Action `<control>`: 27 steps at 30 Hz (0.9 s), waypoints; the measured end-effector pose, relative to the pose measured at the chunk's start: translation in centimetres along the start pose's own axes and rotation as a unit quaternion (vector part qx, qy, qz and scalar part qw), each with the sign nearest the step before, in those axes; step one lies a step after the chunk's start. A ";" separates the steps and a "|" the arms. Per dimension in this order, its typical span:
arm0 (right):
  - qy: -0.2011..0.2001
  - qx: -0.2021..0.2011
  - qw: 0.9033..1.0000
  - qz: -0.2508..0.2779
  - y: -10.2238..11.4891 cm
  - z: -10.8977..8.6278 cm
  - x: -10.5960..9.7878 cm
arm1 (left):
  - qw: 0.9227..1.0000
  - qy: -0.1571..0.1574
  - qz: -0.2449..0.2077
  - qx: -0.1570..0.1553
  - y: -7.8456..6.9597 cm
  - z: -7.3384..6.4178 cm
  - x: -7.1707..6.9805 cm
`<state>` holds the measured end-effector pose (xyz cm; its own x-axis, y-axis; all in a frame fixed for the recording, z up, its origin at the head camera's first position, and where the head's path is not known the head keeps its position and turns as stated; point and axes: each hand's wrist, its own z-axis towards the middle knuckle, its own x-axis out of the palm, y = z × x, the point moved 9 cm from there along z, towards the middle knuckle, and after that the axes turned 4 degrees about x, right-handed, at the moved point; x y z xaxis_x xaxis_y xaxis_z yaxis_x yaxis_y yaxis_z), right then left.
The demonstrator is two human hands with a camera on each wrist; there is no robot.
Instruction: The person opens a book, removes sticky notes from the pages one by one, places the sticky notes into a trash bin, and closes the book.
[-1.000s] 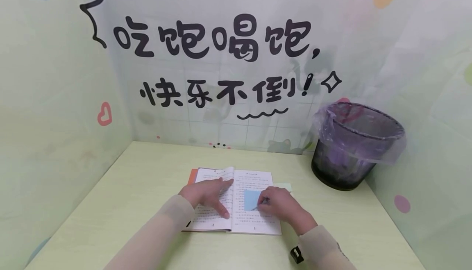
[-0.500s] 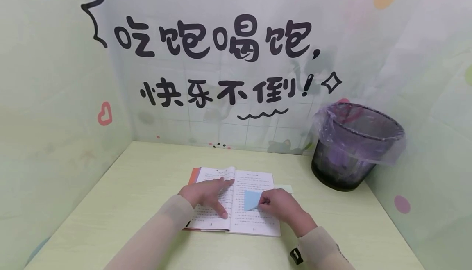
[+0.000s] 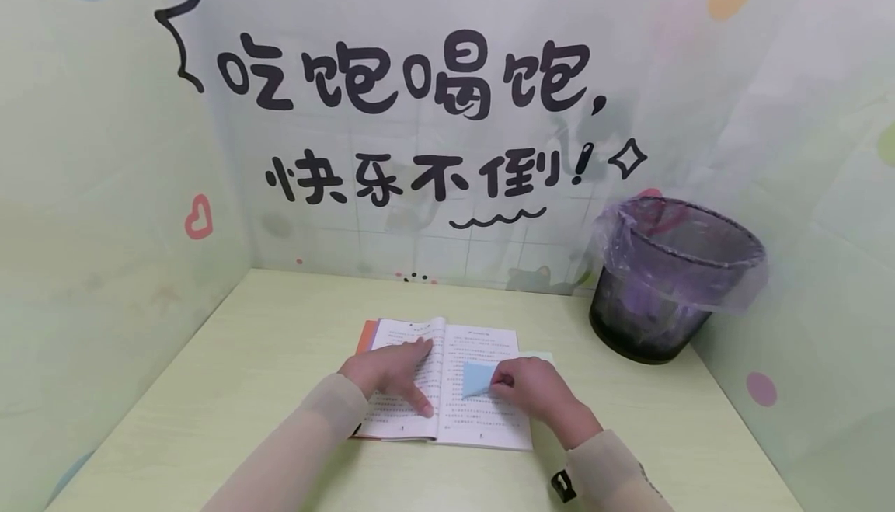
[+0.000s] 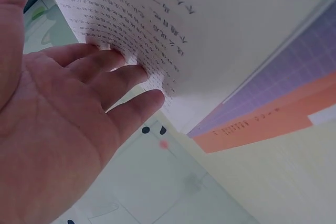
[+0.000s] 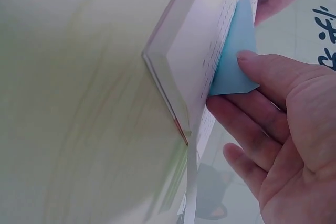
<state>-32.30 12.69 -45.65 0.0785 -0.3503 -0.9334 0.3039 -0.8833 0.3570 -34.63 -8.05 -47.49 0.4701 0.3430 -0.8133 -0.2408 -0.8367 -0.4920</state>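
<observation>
An open book (image 3: 482,428) lies on the table in the head view, its pages printed with text. My left hand (image 3: 390,372) rests on the left page with fingers and thumb spread; in the left wrist view its fingertips (image 4: 155,98) touch the paper. On the right page is a blue sticky note (image 3: 477,379). My right hand (image 3: 534,391) pinches the note's right side between thumb and fingers. The right wrist view shows the blue note (image 5: 233,64) with its held corner lifted off the page. A pale green paper slip (image 3: 542,356) sticks out past the book's right edge.
A black mesh wastebasket (image 3: 650,294) with a purple plastic liner stands at the table's back right. Printed fabric walls (image 3: 419,131) enclose the table (image 3: 231,372) at the back and both sides. A small black object (image 3: 562,485) is by the right sleeve.
The note's lower edge by my right fingers looks slightly more raised than a second ago. Both hands stay in nearly the same place.
</observation>
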 end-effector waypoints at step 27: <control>-0.048 0.082 0.995 0.011 -2.7 0.5 -2.6 | 1.000 0.000 0.005 0.002 0.5 0.0 0.3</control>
<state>-33.82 15.80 -44.15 -0.0096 -0.3914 -0.9202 0.1437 -0.9112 0.3861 -34.62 -8.34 -47.97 0.4683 0.3351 -0.8175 -0.2484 -0.8380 -0.4858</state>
